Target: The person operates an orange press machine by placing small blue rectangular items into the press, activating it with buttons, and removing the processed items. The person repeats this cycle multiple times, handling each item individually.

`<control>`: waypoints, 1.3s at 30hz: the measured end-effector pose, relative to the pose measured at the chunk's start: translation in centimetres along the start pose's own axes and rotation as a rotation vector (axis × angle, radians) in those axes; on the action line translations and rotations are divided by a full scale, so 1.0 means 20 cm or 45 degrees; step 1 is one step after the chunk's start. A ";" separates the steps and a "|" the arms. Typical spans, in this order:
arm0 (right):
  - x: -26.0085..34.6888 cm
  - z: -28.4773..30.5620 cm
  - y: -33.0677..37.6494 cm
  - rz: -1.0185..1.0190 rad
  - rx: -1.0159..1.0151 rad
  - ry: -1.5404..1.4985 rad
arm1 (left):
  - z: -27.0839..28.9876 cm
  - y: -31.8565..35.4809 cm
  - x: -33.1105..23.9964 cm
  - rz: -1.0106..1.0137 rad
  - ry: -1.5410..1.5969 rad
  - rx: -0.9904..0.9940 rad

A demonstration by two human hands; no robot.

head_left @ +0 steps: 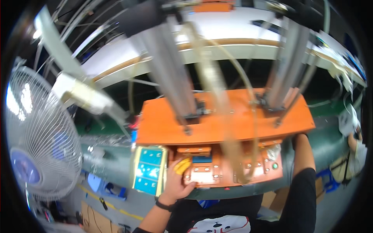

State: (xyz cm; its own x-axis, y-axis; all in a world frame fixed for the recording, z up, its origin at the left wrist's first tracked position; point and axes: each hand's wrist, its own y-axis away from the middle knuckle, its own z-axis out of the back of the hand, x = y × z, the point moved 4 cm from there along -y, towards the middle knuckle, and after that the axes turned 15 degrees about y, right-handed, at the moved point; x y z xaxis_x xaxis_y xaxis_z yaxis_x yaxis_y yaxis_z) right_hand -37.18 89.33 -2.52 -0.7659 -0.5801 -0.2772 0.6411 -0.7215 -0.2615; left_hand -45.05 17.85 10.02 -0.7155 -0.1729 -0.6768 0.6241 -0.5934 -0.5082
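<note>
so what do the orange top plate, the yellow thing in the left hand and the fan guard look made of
Orange top plate: apparently smooth rigid board or plastic with a matte, even colour; motion blur leaves it open. Yellow thing at the left hand: soft-looking and rounded, maybe cloth or sponge. Fan guard: thin pale wire spokes, likely coated metal.

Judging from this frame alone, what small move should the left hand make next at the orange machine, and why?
Probably lift the left hand with the small yellow piece it holds toward the fixture slot in the orange machine front. The hand rests at the panel's left edge; the right hand is hidden behind the orange top plate.
</note>
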 end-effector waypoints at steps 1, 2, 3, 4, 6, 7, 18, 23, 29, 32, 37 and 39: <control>-0.01 -0.02 0.00 0.013 0.005 -0.008 | 0.02 0.00 -0.02 -0.008 -0.033 0.044; -0.03 -0.03 -0.01 0.025 0.009 -0.018 | 0.03 -0.01 -0.02 -0.005 0.055 0.023; -0.04 -0.05 0.00 0.042 0.013 -0.038 | 0.03 -0.01 -0.04 0.000 0.031 0.021; -0.04 -0.07 -0.02 0.062 0.016 -0.073 | 0.04 0.00 -0.05 0.006 0.009 0.023; -0.10 -0.09 -0.02 0.082 0.001 -0.178 | 0.05 0.01 -0.05 0.028 0.022 0.030; -0.19 -0.10 0.00 0.069 -0.018 -0.245 | 0.04 -0.01 -0.05 0.012 0.040 0.033; -0.55 0.99 1.04 -0.335 -0.238 -1.840 | 0.07 0.02 -0.05 -0.046 0.117 0.001; -0.60 1.51 1.59 -0.046 -0.065 -1.545 | 0.08 0.04 -0.02 -0.055 0.175 -0.002; -0.12 2.07 1.97 1.026 -0.132 -1.302 | 0.09 0.07 0.01 -0.089 0.158 -0.035; 0.30 2.31 1.94 1.542 -0.160 -1.258 | 0.06 0.04 0.00 -0.151 0.167 -0.012; 0.74 2.33 1.95 1.792 -0.150 -1.072 | 0.08 0.05 0.01 -0.098 0.235 -0.013; 0.87 2.29 1.97 1.725 -0.241 -1.037 | 0.08 0.06 0.01 -0.078 0.275 -0.015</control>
State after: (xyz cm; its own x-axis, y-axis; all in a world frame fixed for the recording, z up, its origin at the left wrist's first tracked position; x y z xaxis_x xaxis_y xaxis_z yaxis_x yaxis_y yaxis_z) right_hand -27.54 33.40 24.72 0.5706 -0.8091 0.1403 0.7890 0.4929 -0.3667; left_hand -44.91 15.93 10.14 -0.6692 0.0366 -0.7422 0.5862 -0.5879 -0.5575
